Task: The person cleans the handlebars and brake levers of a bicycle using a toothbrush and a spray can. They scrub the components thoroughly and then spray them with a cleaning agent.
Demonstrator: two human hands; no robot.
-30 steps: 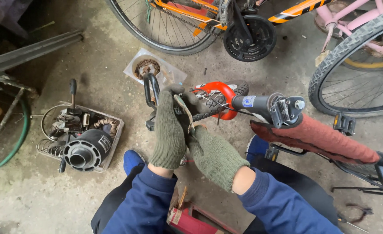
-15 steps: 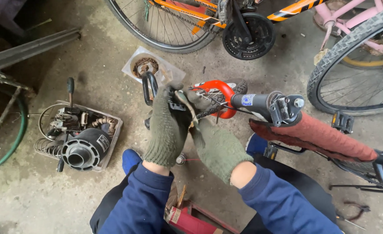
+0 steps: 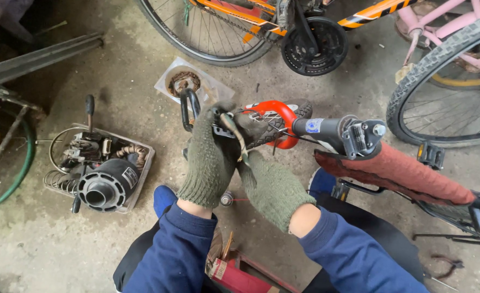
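Both my hands wear green knitted gloves and work at the front of a small bicycle lying before me. My left hand [image 3: 210, 157] grips the black handlebar [image 3: 187, 108] near its brake lever and a thin cable end. My right hand [image 3: 270, 184] is closed just below, on the cable by the lever. Behind them lie the small front tyre [image 3: 300, 111] with a red mudguard [image 3: 280, 116], the black stem clamp [image 3: 354, 135] and the rust-red frame tube [image 3: 403, 173].
A tray of oily parts with a black cylindrical housing [image 3: 101, 184] sits left. A bag with a rusty sprocket [image 3: 184, 82] lies beyond the handlebar. An orange bicycle [image 3: 261, 21] and a pink one [image 3: 452, 81] stand behind. A red tool [image 3: 234, 268] lies between my knees.
My hands shifted slightly up and left along the handlebar; the left glove now covers the brake lever more fully. The bicycle has not moved.
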